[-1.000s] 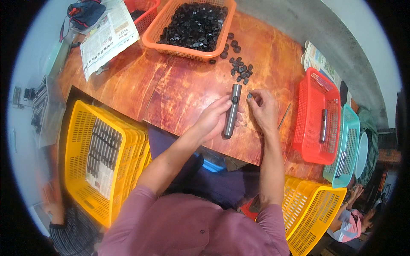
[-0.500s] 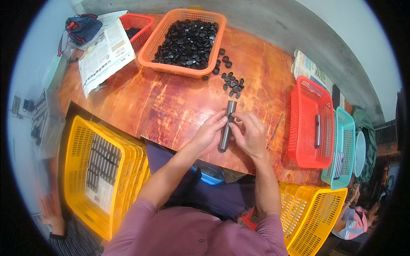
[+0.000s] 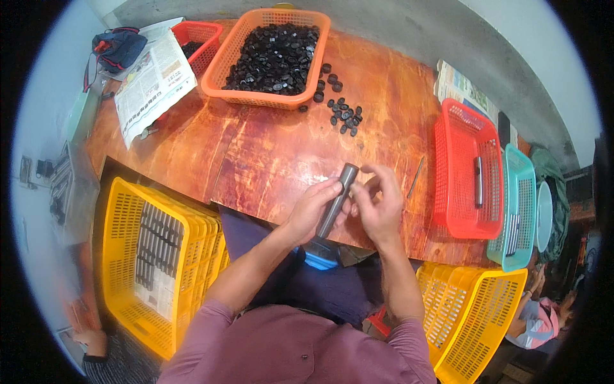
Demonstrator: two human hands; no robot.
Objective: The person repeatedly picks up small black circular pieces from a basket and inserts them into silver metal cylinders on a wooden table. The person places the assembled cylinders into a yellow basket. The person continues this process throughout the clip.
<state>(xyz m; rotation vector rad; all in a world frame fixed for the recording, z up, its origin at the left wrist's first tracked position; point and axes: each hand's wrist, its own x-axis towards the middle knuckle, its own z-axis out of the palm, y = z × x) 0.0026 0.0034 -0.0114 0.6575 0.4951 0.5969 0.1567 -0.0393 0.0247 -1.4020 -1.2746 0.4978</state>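
Note:
A dark grey metal tube (image 3: 339, 200) is gripped in my left hand (image 3: 308, 212), its thumb lying along the side. It slants over the table's front edge, upper end tipped to the right. Beside the tube is my right hand (image 3: 382, 208), index finger and thumb bent and apart, with nothing visible between them. Its lower fingers are partly hidden. Beyond the hands, several small black round pieces (image 3: 345, 117) lie loose on the wooden table (image 3: 281, 153). An orange basket (image 3: 256, 96) behind them is heaped with similar black pieces.
At right stand a red basket (image 3: 465, 232) holding one tube and a green basket (image 3: 511, 261) with more. Yellow crates flank me, left (image 3: 173, 221) and right (image 3: 476, 313); the left one holds dark bars. A thin rod (image 3: 416, 177) lies on the table. Other people sit at both edges.
The tube has come nearer to me and tilted further, its lower end now past the table edge. My right finger and thumb have moved off the tube and spread apart.

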